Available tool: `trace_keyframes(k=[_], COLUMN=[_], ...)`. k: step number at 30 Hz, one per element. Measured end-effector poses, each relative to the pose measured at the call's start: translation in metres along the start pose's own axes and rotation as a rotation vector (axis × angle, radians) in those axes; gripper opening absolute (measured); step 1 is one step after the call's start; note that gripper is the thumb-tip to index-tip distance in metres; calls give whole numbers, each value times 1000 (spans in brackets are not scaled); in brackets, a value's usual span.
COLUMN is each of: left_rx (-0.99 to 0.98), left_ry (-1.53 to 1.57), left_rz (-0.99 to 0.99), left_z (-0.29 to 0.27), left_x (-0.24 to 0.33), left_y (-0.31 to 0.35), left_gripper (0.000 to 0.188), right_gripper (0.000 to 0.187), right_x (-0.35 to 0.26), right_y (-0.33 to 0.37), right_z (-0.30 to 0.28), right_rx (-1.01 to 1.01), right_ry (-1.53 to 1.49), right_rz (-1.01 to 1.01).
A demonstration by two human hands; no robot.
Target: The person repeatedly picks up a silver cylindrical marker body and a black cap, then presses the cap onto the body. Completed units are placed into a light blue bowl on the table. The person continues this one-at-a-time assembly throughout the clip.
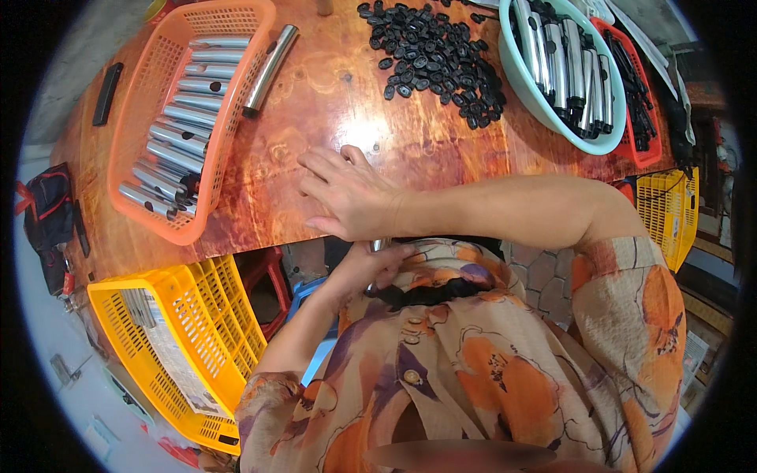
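Observation:
At the table's front edge my left hand (pixel 364 272) is closed round a shiny metal tube (pixel 380 243), held close to my body. Only a short stretch of the tube shows; the rest is hidden by my hands. Just above it, my right hand (pixel 351 195) reaches across with its fingers spread, and its heel lies over the tube's upper end. Whether palm and tube touch I cannot tell. Many small black oval plastic parts (pixel 434 59) lie heaped at the far middle. A loose chrome tube with a black end (pixel 270 71) rests beside the orange basket (pixel 218 150).
Chrome tubes fill the orange basket and a pale blue basin (pixel 512 59) at right. Behind that basin, a red basket (pixel 648 150) holds black parts. A black bar (pixel 107 94) lies far left on the wooden table (pixel 315 102). Yellow crates (pixel 173 315) stand below.

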State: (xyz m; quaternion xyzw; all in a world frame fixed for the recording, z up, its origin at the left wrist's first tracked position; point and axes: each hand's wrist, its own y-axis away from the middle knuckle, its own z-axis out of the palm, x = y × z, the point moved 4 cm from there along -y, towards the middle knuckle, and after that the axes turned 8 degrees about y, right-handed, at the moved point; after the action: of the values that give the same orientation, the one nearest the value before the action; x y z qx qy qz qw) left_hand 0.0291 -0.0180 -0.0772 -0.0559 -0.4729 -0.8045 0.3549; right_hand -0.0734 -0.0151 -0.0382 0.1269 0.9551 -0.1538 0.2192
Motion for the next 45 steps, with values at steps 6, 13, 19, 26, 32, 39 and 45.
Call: trace_keyframes(k=[6,13,19,26,32,39,45], left_rx=[203,183,144,124,208,146,208], left_ry=[-158,-346,7,98,59,141,119], left_rz=[191,291,165,396,514,746,985], left_z=[14,11,22,18,35,41,51], left_x=[2,4,3,-12,9,31,58], left_y=[1,-3,11,24,22,-12,-11], left_gripper=[21,23,15,14,37,33,21], right_gripper=[42,41,36,27,23,20,13], right_x=[-1,1,0,-1,10,76,100], right_y=[4,10,1,41,97,131,143], right_z=[-2,-4,-2,-32,-44,-103,-132], right_rx=[-4,67,39,404,363,617,645], right_ry=[-5,-28,-38,-396,-755,-104,-85], right_rz=[-16,-26,-9,205,456,542,659])
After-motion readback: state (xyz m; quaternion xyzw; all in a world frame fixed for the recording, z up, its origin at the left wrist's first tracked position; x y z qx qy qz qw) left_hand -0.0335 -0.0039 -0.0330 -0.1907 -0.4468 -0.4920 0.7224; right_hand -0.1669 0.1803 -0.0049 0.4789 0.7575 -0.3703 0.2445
